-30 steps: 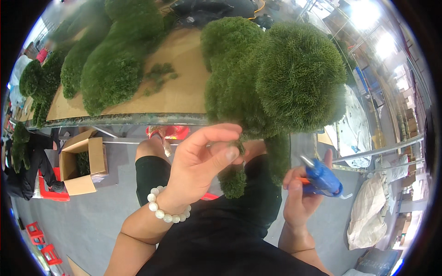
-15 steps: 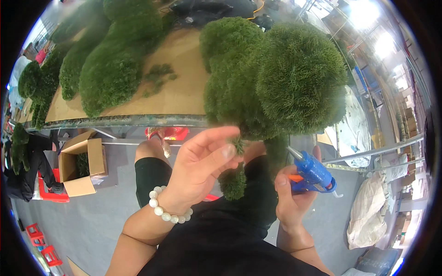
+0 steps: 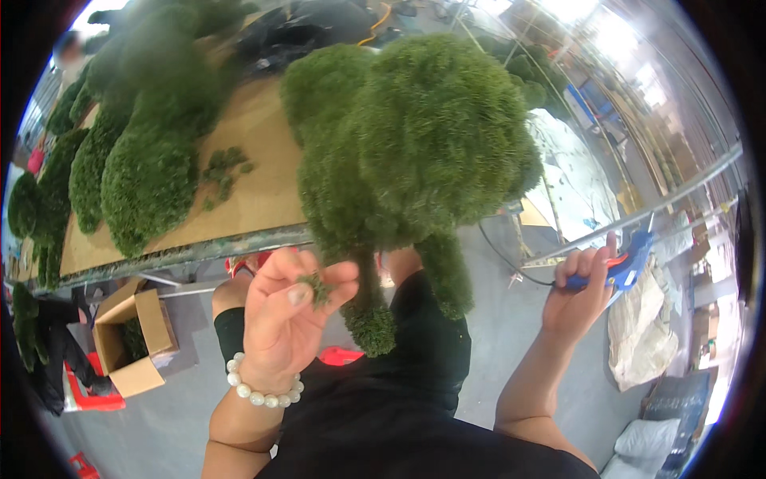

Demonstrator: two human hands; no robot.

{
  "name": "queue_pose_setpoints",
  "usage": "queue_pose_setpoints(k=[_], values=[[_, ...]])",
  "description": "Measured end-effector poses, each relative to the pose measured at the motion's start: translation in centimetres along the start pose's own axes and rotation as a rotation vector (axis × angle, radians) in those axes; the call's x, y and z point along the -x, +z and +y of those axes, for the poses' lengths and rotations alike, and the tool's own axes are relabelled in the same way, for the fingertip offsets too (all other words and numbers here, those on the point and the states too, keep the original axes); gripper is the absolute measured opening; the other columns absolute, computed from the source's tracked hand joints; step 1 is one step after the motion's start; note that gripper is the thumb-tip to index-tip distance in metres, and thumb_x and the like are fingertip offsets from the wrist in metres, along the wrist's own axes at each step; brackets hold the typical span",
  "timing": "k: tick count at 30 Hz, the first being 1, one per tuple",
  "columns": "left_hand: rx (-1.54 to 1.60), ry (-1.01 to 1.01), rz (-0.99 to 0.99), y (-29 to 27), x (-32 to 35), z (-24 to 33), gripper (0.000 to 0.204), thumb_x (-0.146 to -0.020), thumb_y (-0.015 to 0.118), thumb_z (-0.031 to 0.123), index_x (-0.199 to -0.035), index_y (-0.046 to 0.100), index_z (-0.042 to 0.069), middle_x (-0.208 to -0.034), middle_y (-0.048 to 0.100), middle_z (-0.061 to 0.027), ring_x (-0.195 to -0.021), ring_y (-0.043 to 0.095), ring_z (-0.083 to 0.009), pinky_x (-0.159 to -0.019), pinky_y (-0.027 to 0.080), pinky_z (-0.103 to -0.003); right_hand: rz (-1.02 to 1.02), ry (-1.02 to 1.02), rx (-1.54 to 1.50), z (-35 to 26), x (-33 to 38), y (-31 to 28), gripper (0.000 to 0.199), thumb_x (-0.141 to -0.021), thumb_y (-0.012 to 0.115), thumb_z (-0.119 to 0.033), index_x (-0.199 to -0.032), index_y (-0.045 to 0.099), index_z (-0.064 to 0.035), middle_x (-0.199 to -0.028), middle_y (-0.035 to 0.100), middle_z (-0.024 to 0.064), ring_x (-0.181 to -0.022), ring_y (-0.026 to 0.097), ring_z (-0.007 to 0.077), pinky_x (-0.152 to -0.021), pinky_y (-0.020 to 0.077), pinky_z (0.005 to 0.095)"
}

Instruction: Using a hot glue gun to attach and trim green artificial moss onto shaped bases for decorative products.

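My left hand (image 3: 279,315), a pale bead bracelet at its wrist, pinches a small green artificial sprig (image 3: 317,290) between thumb and fingers. It is beside a large figure (image 3: 439,132) covered in artificial greenery, with a bulky rounded top and leg-like parts hanging over my lap. Well out to the right, my right hand (image 3: 578,287) is wrapped round a blue glue gun (image 3: 632,265) with an orange-red trigger. The gun's nozzle points up, away from the figure. A dark cord (image 3: 511,267) runs left from near that hand.
A brown-topped table (image 3: 263,144) carries more green figures (image 3: 152,188) and loose sprigs (image 3: 223,169). Below its left end stands an open cardboard box (image 3: 148,343). Metal rails (image 3: 678,191) and a pale sack (image 3: 642,335) are at the right. Another person's dark-clothed legs (image 3: 60,343) show far left.
My right hand has swung out to the right and up with the glue gun, away from the figure. My left hand, still pinching the sprig, and the figure now appear further left in view.
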State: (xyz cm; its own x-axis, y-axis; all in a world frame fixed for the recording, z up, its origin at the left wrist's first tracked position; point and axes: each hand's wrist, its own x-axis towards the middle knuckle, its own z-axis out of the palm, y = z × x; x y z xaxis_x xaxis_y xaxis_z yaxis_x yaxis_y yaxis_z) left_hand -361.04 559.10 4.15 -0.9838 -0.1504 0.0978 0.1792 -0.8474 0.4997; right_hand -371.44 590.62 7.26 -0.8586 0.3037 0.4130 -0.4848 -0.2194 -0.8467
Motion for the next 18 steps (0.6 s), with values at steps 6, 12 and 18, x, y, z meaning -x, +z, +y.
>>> queue_pose_setpoints(k=[6,12,18], values=[[-0.083,-0.025,-0.136,0.8,-0.9,-1.5,0.015,-0.087,0.064,0.001,-0.09,0.05,0.008,-0.093,0.052,-0.0077,-0.091,0.068,-0.0269,-0.08,0.059,-0.038,0.392,-0.029,-0.054,-2.0,-2.7,-7.6,0.039,-0.101,0.058,-0.019,-0.134,0.049,-0.0012,-0.078,0.042,-0.0018,-0.069,0.041,0.0099,-0.054,0.0313,0.0256],[-0.701,0.044,-0.41,4.6,-2.8,-5.4,0.036,-0.082,0.064,-0.009,-0.114,0.057,0.003,-0.118,0.052,-0.012,-0.083,0.064,-0.0157,-0.074,0.056,-0.028,0.307,0.022,0.003,-2.2,-1.1,-6.8,0.045,-0.102,0.056,-0.017,-0.141,0.038,-0.002,-0.076,0.044,-0.0011,-0.066,0.043,0.0117,-0.052,0.0324,0.0273],[-1.132,0.181,-0.702,12.4,-7.1,-10.1,0.06,-0.083,0.06,-0.012,-0.14,0.046,0.001,-0.135,0.048,-0.0117,-0.091,0.064,-0.0113,-0.078,0.054,-0.025,0.144,0.146,0.131,-1.3,1.0,-6.9,0.045,-0.094,0.058,-0.008,-0.136,0.043,0.0,-0.079,0.053,0.0025,-0.061,0.049,0.0135,-0.051,0.0367,0.0283]])
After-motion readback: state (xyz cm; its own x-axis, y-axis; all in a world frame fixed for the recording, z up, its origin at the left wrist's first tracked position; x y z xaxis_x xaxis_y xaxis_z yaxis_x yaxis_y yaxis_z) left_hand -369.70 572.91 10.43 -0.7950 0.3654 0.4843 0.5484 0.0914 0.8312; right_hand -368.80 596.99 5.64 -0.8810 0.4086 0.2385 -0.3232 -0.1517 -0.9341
